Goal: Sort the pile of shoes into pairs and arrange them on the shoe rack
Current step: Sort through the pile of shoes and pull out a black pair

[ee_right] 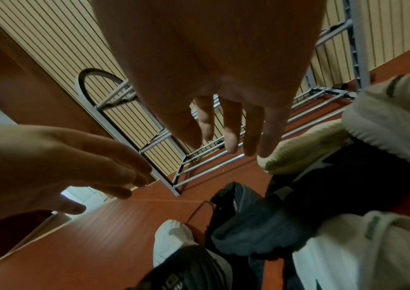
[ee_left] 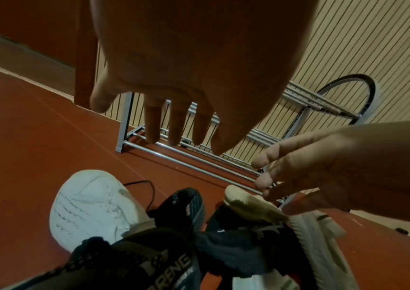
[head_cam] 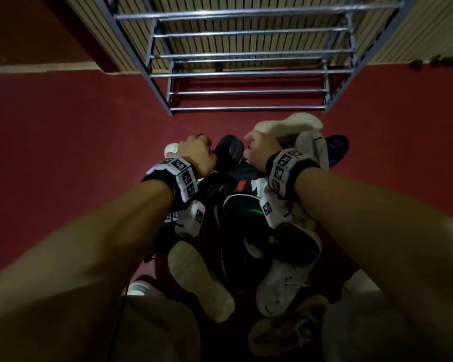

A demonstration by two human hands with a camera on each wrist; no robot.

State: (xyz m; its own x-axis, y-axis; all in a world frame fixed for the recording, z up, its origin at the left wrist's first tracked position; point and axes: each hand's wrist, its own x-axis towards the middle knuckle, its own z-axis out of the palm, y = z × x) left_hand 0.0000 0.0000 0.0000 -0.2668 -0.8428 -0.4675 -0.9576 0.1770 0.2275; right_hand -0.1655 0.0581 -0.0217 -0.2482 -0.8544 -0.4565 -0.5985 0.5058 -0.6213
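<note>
A pile of shoes (head_cam: 246,223) lies on the red floor in front of an empty metal shoe rack (head_cam: 246,73). The pile holds white, black, cream and brown shoes, tangled together. My left hand (head_cam: 194,151) hovers over the pile's far left, above a white shoe (ee_left: 92,206) and a black lettered shoe (ee_left: 149,263). Its fingers (ee_left: 175,127) are straight and hold nothing. My right hand (head_cam: 259,147) hovers beside it with straight fingers (ee_right: 229,129), just above a cream-soled shoe (ee_right: 303,149). A black shoe (head_cam: 230,150) lies between the hands.
A slatted wall stands behind the rack. A racket-like hoop (ee_left: 362,84) leans against the wall beside the rack. A wooden panel (head_cam: 50,30) is at far left. A thin black cable (ee_left: 149,188) lies on the floor. Red floor spreads on both sides of the pile.
</note>
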